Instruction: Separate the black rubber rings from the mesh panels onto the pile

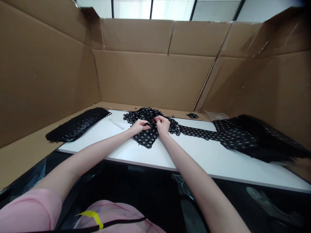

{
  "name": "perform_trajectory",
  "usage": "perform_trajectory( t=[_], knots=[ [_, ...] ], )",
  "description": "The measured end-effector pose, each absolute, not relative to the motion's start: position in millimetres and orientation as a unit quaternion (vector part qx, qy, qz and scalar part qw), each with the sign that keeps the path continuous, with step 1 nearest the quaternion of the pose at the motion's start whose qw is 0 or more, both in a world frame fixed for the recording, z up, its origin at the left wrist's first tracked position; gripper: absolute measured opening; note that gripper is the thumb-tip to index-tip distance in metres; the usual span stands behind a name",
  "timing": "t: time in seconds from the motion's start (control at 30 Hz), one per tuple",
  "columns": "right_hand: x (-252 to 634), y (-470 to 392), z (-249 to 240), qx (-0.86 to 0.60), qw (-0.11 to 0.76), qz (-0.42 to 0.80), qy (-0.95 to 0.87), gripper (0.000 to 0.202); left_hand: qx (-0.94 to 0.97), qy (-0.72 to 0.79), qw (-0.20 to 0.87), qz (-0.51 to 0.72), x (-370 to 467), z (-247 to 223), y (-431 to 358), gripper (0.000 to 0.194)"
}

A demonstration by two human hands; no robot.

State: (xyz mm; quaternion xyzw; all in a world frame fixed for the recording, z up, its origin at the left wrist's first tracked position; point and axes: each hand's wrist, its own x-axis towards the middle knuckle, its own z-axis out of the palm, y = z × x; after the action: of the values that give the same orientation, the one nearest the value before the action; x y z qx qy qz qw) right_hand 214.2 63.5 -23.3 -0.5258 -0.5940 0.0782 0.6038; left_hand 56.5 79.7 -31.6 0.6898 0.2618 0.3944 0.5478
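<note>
Both hands meet over a black perforated sheet [147, 139] with rows of round holes, at the middle of the white table. My left hand [141, 126] pinches the sheet's upper left part between thumb and fingers. On its other side, my right hand [162, 125] is closed, fingertips together near a tiny reddish spot; what it pinches is too small to make out. Behind and around the hands lies a heap of small black rings [145, 114]. From the right side of the heap a perforated black strip [199, 132] runs toward a larger bundle.
A bundle of black stringy pieces [79, 124] lies at the left, with a pale flat stick [117, 124] beside it. Large black perforated sheets [238, 137] are piled at the right. A few loose rings [192, 115] lie at the back. Cardboard walls [150, 77] enclose the table [194, 155].
</note>
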Motion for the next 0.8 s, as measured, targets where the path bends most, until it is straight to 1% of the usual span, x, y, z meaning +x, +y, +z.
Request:
perform_trajectory(
  t=[0.07, 0.13, 0.17, 0.23, 0.3, 0.37, 0.5, 0.67, 0.8],
  knots=[
    [222.2, 66.2, -23.1, -0.527, 0.626, 0.105, -0.565, 0.024, 0.682, 0.269, 0.549, 0.401, 56.5, -31.4, 78.6, 0.025],
    [236.5, 68.8, -23.3, -0.540, 0.670, 0.142, -0.489, 0.024, 0.677, 0.276, 0.546, 0.408, 55.9, -31.2, 77.2, 0.025],
    [244.5, 69.7, -23.7, -0.553, 0.690, 0.143, -0.444, 0.025, 0.676, 0.281, 0.544, 0.410, 55.4, -30.9, 76.3, 0.025],
    [257.6, 70.6, -25.2, -0.572, 0.689, 0.111, -0.431, 0.026, 0.678, 0.286, 0.541, 0.407, 54.0, -30.1, 74.4, 0.027],
    [262.8, 71.1, -27.5, -0.577, 0.659, 0.088, -0.475, 0.027, 0.679, 0.279, 0.549, 0.400, 52.3, -28.8, 72.5, 0.029],
    [260.8, 72.5, -30.3, -0.581, 0.608, 0.066, -0.538, 0.027, 0.680, 0.260, 0.567, 0.385, 50.5, -27.5, 71.1, 0.033],
    [254.9, 77.6, -37.1, -0.587, 0.514, -0.001, -0.626, 0.020, 0.702, 0.238, 0.567, 0.360, 48.5, -24.5, 68.9, 0.035],
    [258.3, 81.1, -45.2, -0.597, 0.463, -0.039, -0.654, 0.019, 0.724, 0.296, 0.520, 0.344, 47.6, -16.3, 62.3, 0.039],
    [253.9, 79.4, -45.1, -0.598, 0.446, -0.034, -0.665, 0.021, 0.748, 0.303, 0.506, 0.304, 46.9, -12.0, 58.0, 0.035]
  ],
)
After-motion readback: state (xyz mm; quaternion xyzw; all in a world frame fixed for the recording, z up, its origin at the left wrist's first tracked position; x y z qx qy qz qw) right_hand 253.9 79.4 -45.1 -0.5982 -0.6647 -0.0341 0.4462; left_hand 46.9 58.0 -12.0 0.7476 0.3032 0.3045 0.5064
